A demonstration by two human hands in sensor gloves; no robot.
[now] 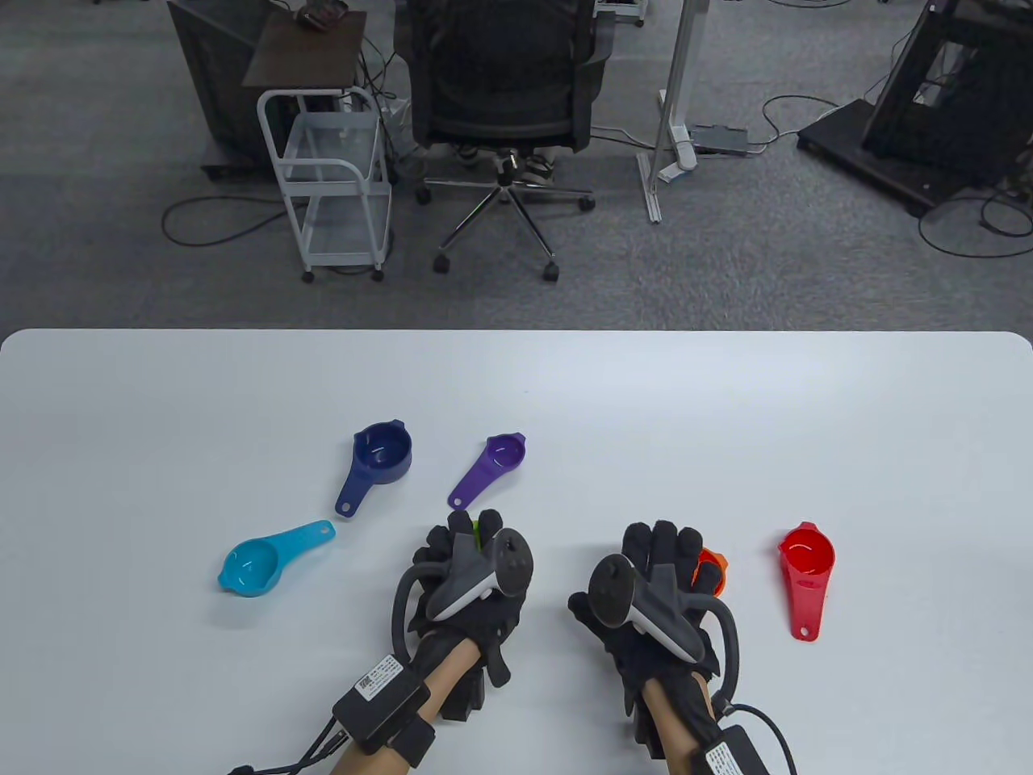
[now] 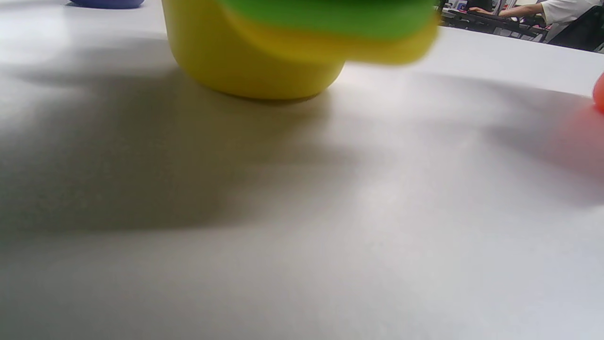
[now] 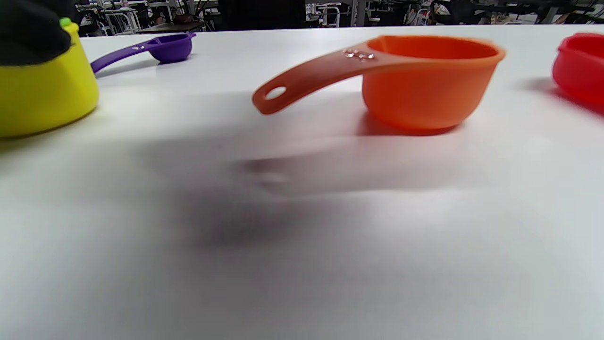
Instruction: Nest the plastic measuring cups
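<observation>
A yellow cup [image 2: 255, 61] stands on the white table with a green cup [image 2: 330, 16] nested in it. My left hand [image 1: 464, 537] lies over this stack from above and hides it in the table view except a green sliver [image 1: 476, 529]. Its glove [image 3: 33, 28] sits on the yellow cup's top [image 3: 42, 94]. An orange cup [image 3: 424, 85] stands upright on the table, handle to the left, untouched. My right hand [image 1: 666, 541] hovers over the orange cup [image 1: 714, 559] with fingers spread and empty.
A red cup [image 1: 807, 557] stands right of my right hand. A dark blue cup [image 1: 383, 452] and a small purple cup [image 1: 504, 452] lie beyond my left hand. A light blue cup [image 1: 254, 565] lies to the left. The table's far edge [image 1: 516, 333] is well beyond.
</observation>
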